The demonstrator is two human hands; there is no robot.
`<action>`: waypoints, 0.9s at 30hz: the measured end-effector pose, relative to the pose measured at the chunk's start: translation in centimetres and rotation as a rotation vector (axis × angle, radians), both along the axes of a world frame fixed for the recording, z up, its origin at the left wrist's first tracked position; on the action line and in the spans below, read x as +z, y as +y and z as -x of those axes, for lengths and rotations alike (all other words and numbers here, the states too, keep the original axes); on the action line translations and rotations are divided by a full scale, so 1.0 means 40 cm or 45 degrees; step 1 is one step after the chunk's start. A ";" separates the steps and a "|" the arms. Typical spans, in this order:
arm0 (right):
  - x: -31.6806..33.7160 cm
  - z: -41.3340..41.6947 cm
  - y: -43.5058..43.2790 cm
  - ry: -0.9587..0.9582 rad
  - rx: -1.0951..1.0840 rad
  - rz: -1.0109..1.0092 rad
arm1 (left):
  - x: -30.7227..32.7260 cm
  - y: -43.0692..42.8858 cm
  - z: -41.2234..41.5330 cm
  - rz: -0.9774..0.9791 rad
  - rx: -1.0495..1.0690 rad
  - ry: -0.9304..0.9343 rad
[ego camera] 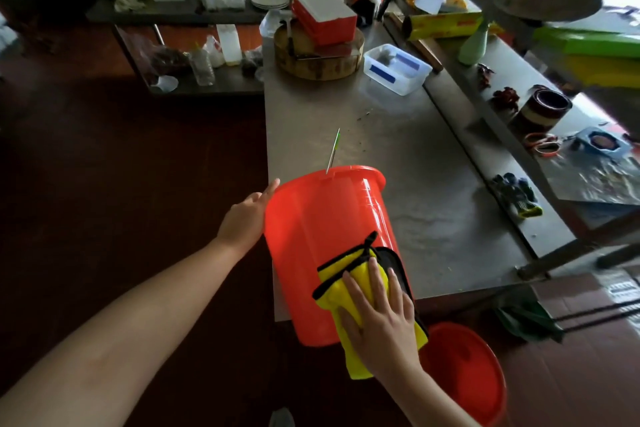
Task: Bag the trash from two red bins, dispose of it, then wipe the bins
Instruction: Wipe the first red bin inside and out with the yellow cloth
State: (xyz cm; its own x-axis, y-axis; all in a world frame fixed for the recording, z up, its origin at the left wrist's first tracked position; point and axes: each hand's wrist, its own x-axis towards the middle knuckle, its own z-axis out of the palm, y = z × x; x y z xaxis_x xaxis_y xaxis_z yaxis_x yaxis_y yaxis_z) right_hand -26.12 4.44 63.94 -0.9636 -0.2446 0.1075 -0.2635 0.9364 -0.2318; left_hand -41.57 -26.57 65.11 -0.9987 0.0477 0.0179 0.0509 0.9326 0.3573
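Note:
A red bin (322, 232) lies tilted on the near corner of the steel table, its mouth pointing away from me. My left hand (247, 215) rests flat against the bin's left side, fingers straight. My right hand (379, 317) presses a yellow cloth with black trim (334, 291) against the bin's outer wall near its base, fingers spread flat. A second red bin (467, 371) stands on the floor at the lower right, partly hidden behind my right forearm.
The steel table (398, 156) carries a green-tipped stick (333, 151) just beyond the bin, a clear plastic box (396, 69) and a round wooden block (318, 55) with a red-and-white box on it. A cluttered shelf runs along the right, with gloves (517, 196) on it.

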 end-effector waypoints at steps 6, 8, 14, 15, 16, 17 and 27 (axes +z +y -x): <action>0.016 -0.011 -0.039 -0.034 -0.002 -0.041 | 0.081 0.146 0.042 0.011 -0.210 0.311; 0.013 -0.017 -0.055 -0.035 -0.009 -0.059 | 0.107 0.198 0.065 0.076 -0.238 0.341; 0.029 0.026 -0.091 -0.080 -0.056 -0.045 | 0.131 0.201 0.098 0.142 -0.179 0.251; 0.036 0.048 -0.098 -0.105 -0.061 -0.037 | 0.128 0.191 0.095 0.135 -0.189 0.266; 0.043 0.073 -0.106 -0.131 -0.065 -0.029 | 0.124 0.180 0.090 0.123 -0.196 0.281; 0.051 0.101 -0.116 -0.153 -0.072 -0.020 | 0.120 0.167 0.086 0.108 -0.201 0.295; 0.127 0.384 -0.226 -0.277 -0.115 0.035 | 0.104 0.070 0.059 0.013 -0.213 0.245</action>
